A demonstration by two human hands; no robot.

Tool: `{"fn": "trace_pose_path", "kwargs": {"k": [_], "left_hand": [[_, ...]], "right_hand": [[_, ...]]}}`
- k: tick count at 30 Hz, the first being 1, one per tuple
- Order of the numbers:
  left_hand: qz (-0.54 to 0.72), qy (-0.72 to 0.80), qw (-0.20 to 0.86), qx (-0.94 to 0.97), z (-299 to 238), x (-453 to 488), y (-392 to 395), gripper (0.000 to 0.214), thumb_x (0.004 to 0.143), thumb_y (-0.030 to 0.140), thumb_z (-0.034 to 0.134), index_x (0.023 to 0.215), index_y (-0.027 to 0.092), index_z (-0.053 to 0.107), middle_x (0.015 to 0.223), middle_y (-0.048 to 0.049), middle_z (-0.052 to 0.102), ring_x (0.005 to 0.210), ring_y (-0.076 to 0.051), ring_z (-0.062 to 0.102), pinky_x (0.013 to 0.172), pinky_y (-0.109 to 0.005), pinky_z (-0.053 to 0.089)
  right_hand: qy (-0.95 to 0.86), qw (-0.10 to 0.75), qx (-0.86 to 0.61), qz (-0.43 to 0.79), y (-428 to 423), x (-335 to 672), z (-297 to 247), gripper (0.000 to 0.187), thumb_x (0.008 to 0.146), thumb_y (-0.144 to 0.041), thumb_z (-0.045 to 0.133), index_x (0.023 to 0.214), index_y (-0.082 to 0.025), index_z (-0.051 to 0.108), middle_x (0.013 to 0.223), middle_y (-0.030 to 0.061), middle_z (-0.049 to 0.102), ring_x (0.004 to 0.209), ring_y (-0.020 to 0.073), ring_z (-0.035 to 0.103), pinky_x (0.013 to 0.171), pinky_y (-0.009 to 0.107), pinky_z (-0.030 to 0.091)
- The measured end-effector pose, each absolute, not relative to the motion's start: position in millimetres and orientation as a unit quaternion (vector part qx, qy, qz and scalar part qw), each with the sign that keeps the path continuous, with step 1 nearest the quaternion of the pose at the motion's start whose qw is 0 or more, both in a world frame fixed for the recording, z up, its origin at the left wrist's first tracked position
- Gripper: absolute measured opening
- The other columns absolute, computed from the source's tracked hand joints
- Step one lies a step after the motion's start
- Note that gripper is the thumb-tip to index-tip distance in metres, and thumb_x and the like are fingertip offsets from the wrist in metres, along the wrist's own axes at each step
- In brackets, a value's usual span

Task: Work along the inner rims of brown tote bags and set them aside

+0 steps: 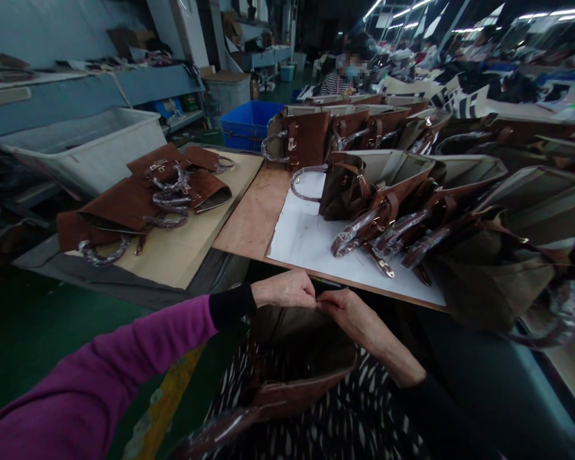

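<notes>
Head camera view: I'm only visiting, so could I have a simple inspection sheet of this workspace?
Surface: brown wooden tabletop, partly covered by a flat white sheet.
Job's things: open-mouthed brown leather-like bag at the wearer's lap.
Clutter: brown bags with plastic-wrapped handles, standing in rows on the right; more brown bags piled on a flat beige sheet on the left.
Fingers: bare left hand and bare right hand close together at the lap bag's far rim; what they pinch is too small to tell.
Cables: nothing seen clearly.
Surroundings: blue plastic bin, pale plastic tub, person in stripes.
</notes>
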State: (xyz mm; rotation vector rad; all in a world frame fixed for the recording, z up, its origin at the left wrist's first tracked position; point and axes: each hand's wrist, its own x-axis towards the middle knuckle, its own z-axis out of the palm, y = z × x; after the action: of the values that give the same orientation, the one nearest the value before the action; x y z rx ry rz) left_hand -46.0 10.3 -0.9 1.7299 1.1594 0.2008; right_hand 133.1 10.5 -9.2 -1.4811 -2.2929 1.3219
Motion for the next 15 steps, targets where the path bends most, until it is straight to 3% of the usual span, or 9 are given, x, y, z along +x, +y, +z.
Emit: {"fn": "trace_pose_path", "kwargs": {"k": [5, 9, 15], "left_hand": [[0.092, 0.494, 0.518, 0.692, 13, -77, 11, 0.033, 0.077, 0.037, 0.046, 0.061, 0.012, 0.060, 0.050, 0.0031, 0.041, 0.046, -0.008, 0.034, 0.044, -0.021, 0.022], [0.148, 0.514, 0.517, 0.668, 9, -103, -1, 0.034, 0.079, 0.037, 0.046, 0.071, 0.010, 0.065, 0.060, 0.0012, 0.051, 0.054, -0.009, 0.041, 0.050, -0.019, 0.028], [0.217, 0.523, 0.538, 0.625, -12, -102, -24, 0.028, 0.077, 0.030, 0.052, 0.091, 0.012, 0.068, 0.080, -0.0011, 0.064, 0.071, -0.013, 0.052, 0.064, -0.020, 0.035]], "right_hand": [[-0.770, 0.031, -0.499, 0.398, 6, 134, -6, 0.026, 0.081, -0.034, 0.040, 0.077, -0.023, 0.064, 0.071, -0.0010, 0.060, 0.067, 0.0150, 0.052, 0.058, 0.025, 0.034], [-0.784, 0.028, -0.495, 0.374, 3, 133, -6, 0.029, 0.084, -0.036, 0.037, 0.074, -0.023, 0.062, 0.071, -0.0001, 0.061, 0.069, 0.0164, 0.054, 0.060, 0.026, 0.037], [-0.842, 0.023, -0.441, 0.310, 5, 123, 4, 0.034, 0.082, -0.020, 0.037, 0.104, -0.026, 0.063, 0.095, 0.0031, 0.068, 0.089, 0.0202, 0.060, 0.078, 0.030, 0.040]]}}
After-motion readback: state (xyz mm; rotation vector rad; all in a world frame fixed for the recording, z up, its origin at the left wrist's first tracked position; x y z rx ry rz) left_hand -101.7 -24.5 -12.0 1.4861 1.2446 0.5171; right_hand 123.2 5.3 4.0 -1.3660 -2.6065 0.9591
